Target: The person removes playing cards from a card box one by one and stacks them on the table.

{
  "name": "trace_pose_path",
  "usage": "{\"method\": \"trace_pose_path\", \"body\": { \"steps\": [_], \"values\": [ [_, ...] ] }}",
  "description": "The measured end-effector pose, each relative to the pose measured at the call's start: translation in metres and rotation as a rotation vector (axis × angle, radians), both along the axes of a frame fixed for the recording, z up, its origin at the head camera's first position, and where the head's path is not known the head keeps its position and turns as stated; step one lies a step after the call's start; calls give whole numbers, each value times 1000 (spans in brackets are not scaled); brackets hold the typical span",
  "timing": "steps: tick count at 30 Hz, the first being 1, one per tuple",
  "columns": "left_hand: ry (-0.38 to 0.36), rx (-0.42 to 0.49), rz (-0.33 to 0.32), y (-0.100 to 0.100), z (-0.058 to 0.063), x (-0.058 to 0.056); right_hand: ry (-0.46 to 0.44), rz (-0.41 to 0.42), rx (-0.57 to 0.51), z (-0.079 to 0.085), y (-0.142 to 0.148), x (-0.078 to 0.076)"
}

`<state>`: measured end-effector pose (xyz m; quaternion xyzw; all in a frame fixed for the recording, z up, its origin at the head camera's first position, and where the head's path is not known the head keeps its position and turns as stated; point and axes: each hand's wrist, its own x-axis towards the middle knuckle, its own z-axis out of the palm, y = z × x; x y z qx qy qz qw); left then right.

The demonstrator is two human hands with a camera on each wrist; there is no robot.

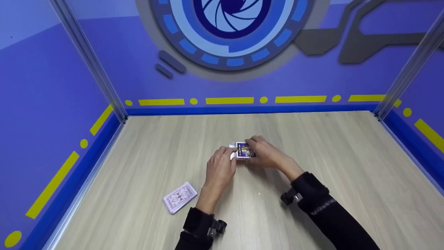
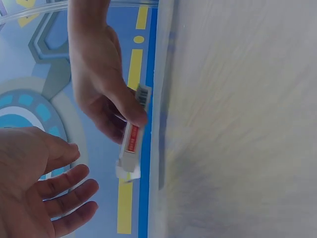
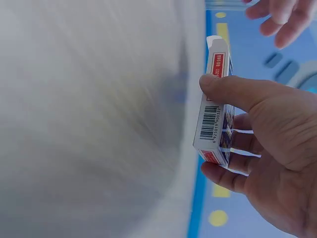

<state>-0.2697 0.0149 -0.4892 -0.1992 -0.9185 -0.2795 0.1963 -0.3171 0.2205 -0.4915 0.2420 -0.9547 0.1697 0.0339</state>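
Note:
My right hand (image 1: pixel 266 153) holds a small playing-card box (image 1: pixel 242 150) above the middle of the table, with thumb and fingers on opposite sides. In the right wrist view, the box (image 3: pixel 210 121) shows a white narrow side with a barcode and red label under the thumb. A white flap (image 2: pixel 128 169) sticks out at its far end in the left wrist view. My left hand (image 1: pixel 219 166) is beside that flap end; the left wrist view shows its fingers (image 2: pixel 74 196) spread loosely, apart from the box. A deck of playing cards (image 1: pixel 180 198) lies on the table, patterned backs up, left of my left forearm.
The pale wooden table (image 1: pixel 312 146) is bounded by blue printed panels (image 1: pixel 114 62) at the back and sides. Metal posts (image 1: pixel 93 62) stand at the back corners. Black wrist straps with small mounts (image 1: pixel 218 227) are on both arms.

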Motion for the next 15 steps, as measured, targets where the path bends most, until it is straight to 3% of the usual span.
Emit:
{"method": "trace_pose_path", "body": {
  "steps": [15],
  "values": [
    [-50, 322, -174, 33, 33, 38, 224, 17, -55, 47, 40, 85]
  ]
}}
